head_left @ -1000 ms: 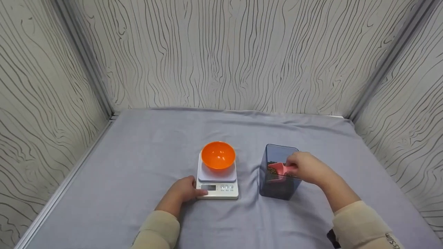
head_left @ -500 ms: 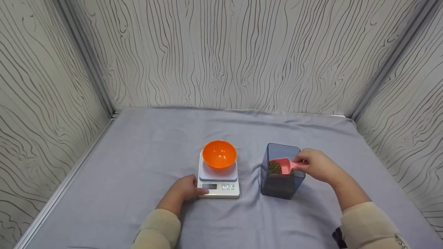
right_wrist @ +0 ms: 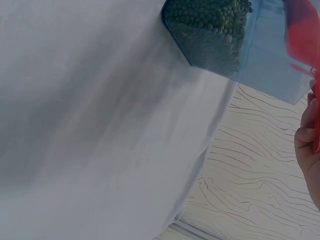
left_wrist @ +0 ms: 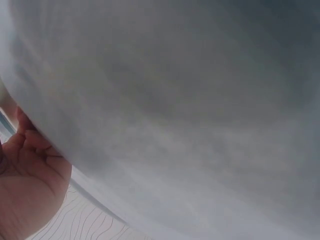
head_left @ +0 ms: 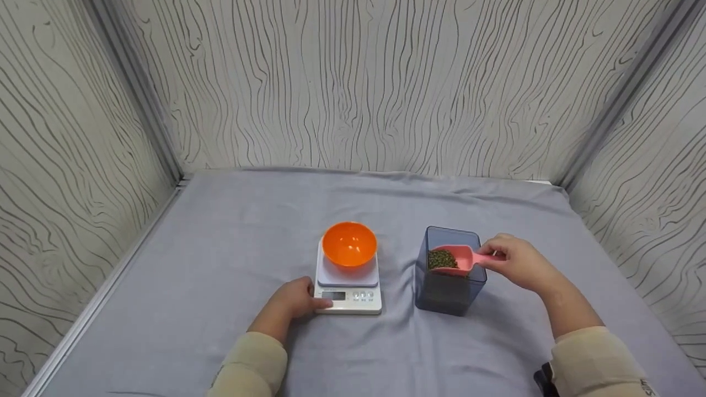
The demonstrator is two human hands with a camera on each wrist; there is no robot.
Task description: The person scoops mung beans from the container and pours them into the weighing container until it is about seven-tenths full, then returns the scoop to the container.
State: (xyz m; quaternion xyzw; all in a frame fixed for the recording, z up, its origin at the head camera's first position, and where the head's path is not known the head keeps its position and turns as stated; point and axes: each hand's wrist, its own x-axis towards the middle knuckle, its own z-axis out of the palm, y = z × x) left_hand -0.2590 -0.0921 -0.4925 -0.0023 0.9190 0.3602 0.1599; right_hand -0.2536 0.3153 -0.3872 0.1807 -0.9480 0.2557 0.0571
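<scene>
A white kitchen scale [head_left: 364,306] lies on the cloth, with an orange bowl [head_left: 349,245] standing on its platform. My left hand [head_left: 295,298] grips the scale's front left corner, thumb on top beside the display. To the right stands a clear bluish, square-topped container [head_left: 441,298] with small green beans [right_wrist: 205,15] at its bottom. Holding a pink scoop [head_left: 466,257] by its handle is my right hand [head_left: 518,262], just right of the container's rim. Green beans [head_left: 442,259] lie in the scoop, whose bowl is over the container's mouth. In the left wrist view, cloth hides the scale.
A wrinkled grey-blue cloth [head_left: 242,231] covers the table. Wood-patterned panels [head_left: 342,88] rise behind and at both sides. A small black object [head_left: 545,380] shows by the right sleeve.
My right hand has lifted the scoop up and rightward from inside the container to its rim, with beans in it. The left hand stays on the scale.
</scene>
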